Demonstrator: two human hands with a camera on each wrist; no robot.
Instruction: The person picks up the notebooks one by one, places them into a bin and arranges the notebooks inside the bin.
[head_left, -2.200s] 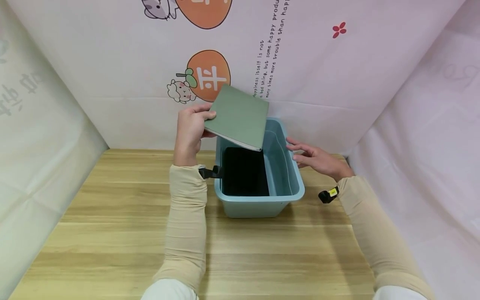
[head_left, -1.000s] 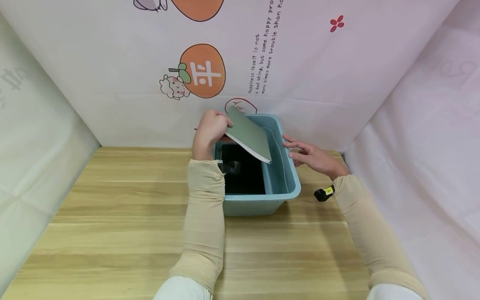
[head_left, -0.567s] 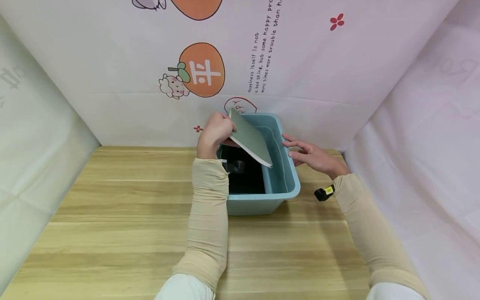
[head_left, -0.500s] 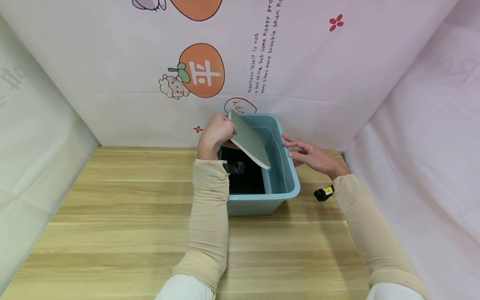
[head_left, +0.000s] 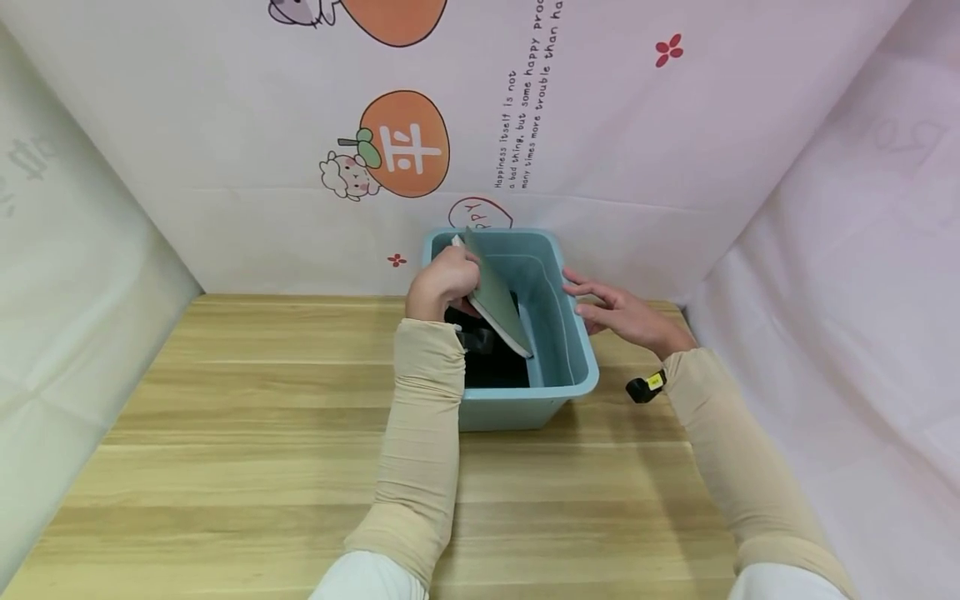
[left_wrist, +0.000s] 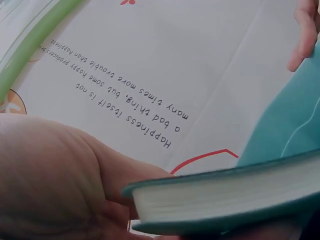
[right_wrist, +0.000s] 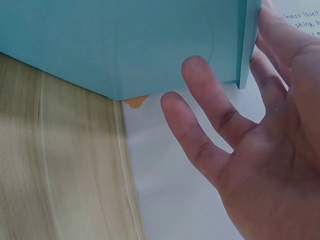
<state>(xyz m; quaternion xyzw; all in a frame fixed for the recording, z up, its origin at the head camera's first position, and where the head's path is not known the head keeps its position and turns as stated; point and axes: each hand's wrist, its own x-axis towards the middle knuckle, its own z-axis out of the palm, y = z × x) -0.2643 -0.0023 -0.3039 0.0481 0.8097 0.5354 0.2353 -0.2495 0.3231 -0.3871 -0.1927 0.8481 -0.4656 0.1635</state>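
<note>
My left hand (head_left: 444,282) grips a green notebook (head_left: 498,302) by its left edge, thumb on the upper cover. The notebook slants down to the right, mostly within a light blue plastic bin (head_left: 587,354). Its white page edges show between the covers in the left wrist view. Beneath it, a flat black thing (head_left: 497,372) lies on the left side of the bin's floor; its kind is not clear. My right hand (head_left: 628,317) is at the bin's right rim, fingers loosely spread, with the upper fingers at the rim in the right wrist view (right_wrist: 270,155).
The bin stands on a wooden table (head_left: 247,433) close to a printed white cloth backdrop (head_left: 262,150). Cloth walls also rise on the left and right. A small black wrist device with a yellow label (head_left: 647,387) is at my right cuff.
My left hand has brought the notebook from above the bin down and rightward into it, tilting it more steeply. The right hand has stayed by the right rim.
</note>
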